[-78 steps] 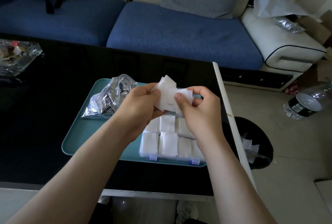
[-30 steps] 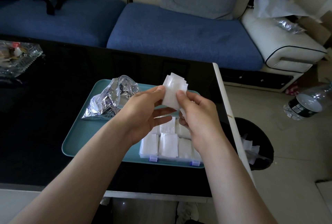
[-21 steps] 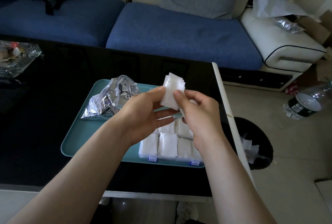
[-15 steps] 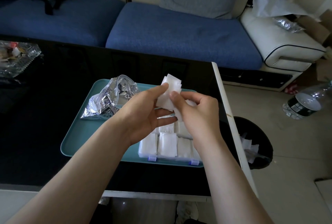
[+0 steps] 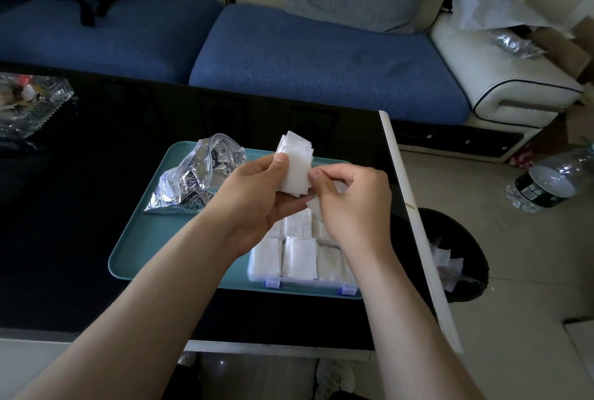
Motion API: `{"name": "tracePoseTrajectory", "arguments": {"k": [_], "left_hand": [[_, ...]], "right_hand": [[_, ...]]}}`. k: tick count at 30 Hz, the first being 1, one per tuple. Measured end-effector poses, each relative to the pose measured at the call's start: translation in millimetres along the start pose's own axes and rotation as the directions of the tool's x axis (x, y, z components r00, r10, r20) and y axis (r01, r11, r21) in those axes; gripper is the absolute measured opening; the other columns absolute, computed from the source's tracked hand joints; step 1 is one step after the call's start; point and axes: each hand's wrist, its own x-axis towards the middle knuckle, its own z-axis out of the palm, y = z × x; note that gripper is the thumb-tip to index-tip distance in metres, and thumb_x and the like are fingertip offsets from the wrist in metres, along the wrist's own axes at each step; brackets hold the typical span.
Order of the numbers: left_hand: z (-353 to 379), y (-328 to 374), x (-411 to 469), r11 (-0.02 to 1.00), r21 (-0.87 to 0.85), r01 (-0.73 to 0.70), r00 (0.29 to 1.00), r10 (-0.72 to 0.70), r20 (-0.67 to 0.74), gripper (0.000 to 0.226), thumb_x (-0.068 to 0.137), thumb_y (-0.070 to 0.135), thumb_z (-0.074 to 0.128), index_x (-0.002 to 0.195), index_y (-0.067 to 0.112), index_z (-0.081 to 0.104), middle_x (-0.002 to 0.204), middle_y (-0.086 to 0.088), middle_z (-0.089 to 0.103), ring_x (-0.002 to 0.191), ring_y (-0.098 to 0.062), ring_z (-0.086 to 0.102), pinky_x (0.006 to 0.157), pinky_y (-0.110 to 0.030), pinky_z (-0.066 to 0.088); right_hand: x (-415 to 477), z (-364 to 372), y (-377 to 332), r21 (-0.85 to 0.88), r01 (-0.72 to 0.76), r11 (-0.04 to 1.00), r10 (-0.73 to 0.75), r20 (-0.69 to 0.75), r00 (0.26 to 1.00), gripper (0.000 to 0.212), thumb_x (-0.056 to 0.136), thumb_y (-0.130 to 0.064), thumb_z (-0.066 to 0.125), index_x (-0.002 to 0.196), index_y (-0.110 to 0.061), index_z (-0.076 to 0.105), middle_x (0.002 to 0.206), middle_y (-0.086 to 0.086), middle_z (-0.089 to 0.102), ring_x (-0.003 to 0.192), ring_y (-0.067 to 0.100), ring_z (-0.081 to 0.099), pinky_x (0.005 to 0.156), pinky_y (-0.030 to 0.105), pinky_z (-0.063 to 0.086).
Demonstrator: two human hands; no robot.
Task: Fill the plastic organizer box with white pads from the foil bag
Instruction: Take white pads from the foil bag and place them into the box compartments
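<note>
both forearms reach in over the desk [image 5: 80,207], the left hand [image 5: 254,194] holding a stack of white pads [image 5: 295,165] upright above the plastic organizer box [image 5: 305,281], thumb on its front and fingers curled behind, while the right hand [image 5: 350,203] pinches the stack's right edge between thumb and forefinger. the box sits at the near right of a teal tray [image 5: 144,248], its near compartments full of pads, and the crumpled foil bag [image 5: 196,178] lies at the tray's far left. the hands cover the box's far compartments, and how many pads the right hand pinches i cannot tell.
</note>
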Motion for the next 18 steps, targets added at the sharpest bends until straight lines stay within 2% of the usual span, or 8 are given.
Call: {"name": "tracePoseTrajectory", "arguments": {"k": [3,8,11,16,18], "left_hand": [[-0.6,-0.8,1.6,1.000,-0.025,0.007,1.000,-0.008,-0.003,0.037,0.113,0.025,0.045,0.135,0.000,0.060,0.124,-0.020,0.072,0.105,-0.031,0.077,0.081,-0.035,0.065],[-0.4,0.6,1.7,0.994,-0.100,0.051,0.999,-0.052,-0.011,0.032,0.113,0.024,0.045,0.124,0.001,0.064,0.121,-0.021,0.073,0.103,-0.031,0.078,0.087,-0.038,0.065],[-0.9,1.7,1.8,0.983,-0.169,0.071,0.997,-0.073,-0.003,0.035,0.114,0.024,0.045,0.131,-0.003,0.060,0.122,-0.024,0.073,0.105,-0.034,0.077,0.092,-0.043,0.063],[-0.6,2.1,1.0,0.975,-0.206,0.080,0.997,-0.082,-0.002,0.035,0.114,0.022,0.043,0.134,-0.003,0.058,0.115,-0.024,0.076,0.097,-0.032,0.079,0.071,-0.036,0.065],[-0.7,1.7,1.2,0.976,-0.201,0.085,0.996,-0.085,0.012,0.035,0.114,0.021,0.043,0.135,-0.004,0.058,0.116,-0.024,0.075,0.100,-0.033,0.078,0.077,-0.038,0.066]], "right_hand": [[-0.6,1.5,-2.5,-0.008,0.005,1.000,-0.005,-0.046,0.999,0.009,0.097,-0.020,0.076,0.099,-0.018,0.084,0.089,-0.011,0.077,0.087,-0.004,0.070,0.070,0.000,0.045],[-2.2,2.6,-4.8,-0.080,0.043,0.996,-0.053,-0.118,0.992,0.008,0.097,-0.020,0.075,0.098,-0.019,0.084,0.088,-0.010,0.077,0.081,-0.002,0.069,0.068,0.002,0.047],[-1.5,3.5,-4.9,-0.088,0.051,0.995,-0.062,-0.125,0.990,0.009,0.097,-0.020,0.074,0.098,-0.019,0.083,0.089,-0.009,0.076,0.082,0.000,0.070,0.069,0.002,0.047],[0.0,2.3,-3.3,0.064,-0.060,0.996,0.066,-0.090,0.994,0.009,0.097,-0.021,0.074,0.101,-0.024,0.082,0.091,-0.015,0.076,0.089,-0.008,0.068,0.070,0.003,0.049],[0.9,2.0,-1.9,0.096,-0.090,0.991,0.097,-0.069,0.993,0.009,0.097,-0.022,0.076,0.102,-0.024,0.082,0.092,-0.015,0.076,0.090,-0.008,0.069,0.071,0.003,0.051]]}}
